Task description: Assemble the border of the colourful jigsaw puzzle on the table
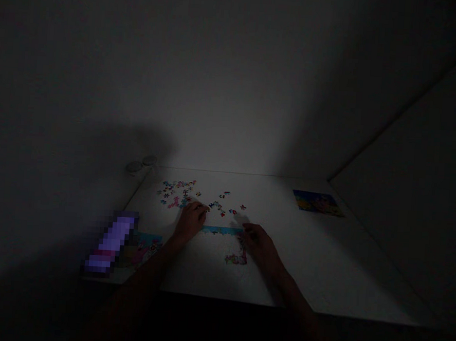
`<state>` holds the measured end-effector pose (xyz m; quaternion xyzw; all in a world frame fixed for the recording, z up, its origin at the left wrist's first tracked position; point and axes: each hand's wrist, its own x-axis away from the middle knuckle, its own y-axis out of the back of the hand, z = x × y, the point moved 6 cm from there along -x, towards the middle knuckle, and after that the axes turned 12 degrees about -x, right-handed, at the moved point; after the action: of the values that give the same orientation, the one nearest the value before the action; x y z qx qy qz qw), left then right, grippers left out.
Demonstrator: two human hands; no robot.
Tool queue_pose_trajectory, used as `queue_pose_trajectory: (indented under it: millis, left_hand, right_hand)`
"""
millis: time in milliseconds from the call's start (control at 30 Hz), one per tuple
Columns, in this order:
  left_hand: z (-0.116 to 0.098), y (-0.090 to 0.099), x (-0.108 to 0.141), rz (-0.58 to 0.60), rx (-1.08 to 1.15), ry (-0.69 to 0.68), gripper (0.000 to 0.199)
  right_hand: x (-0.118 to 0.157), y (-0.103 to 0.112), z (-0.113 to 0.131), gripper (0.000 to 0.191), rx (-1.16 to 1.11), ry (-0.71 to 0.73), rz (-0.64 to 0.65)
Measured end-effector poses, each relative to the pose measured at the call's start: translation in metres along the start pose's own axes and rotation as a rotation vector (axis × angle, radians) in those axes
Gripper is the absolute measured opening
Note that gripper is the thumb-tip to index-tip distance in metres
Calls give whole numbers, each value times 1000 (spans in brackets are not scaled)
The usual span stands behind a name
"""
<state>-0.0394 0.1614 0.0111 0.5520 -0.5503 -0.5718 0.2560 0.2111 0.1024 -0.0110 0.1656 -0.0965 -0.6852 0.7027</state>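
Note:
In dim light, a partly joined jigsaw puzzle lies on a white table (338, 270). Its light-blue strip (221, 231) runs between my hands, and a pink and green section (236, 259) sits nearer to me. My left hand (191, 222) is closed with bent fingers just above the strip's left end, beside some loose puzzle pieces (218, 207). At the strip's right end my right hand (261, 245) is closed, thumb and fingertips together. Whatever either hand may pinch is too small and dark to make out.
More loose pieces (176, 190) are scattered at the back left. A colourful picture sheet (317, 203) lies at the back right. Another picture (146, 250) is by my left forearm, next to a blurred bright rectangle (111, 243). Two round objects (134, 167) stand past the left edge.

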Motion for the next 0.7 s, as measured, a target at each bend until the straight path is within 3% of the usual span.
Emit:
queue_pose_trajectory:
  millis: [100, 300, 433, 700]
  left_hand:
    - [1, 0, 0, -2, 12, 6, 29]
    - [1, 4, 0, -1, 28, 22, 30]
    - [2, 1, -1, 15, 31, 42, 30]
    - [6, -3, -3, 41, 31, 71, 35]
  right_hand:
    - [-44, -5, 16, 30, 80, 85, 31]
    - [-111, -46, 37, 23, 306, 247, 235]
    - [-120, -62, 28, 26, 335, 257, 225]
    - [-111, -62, 18, 29, 363, 294, 108]
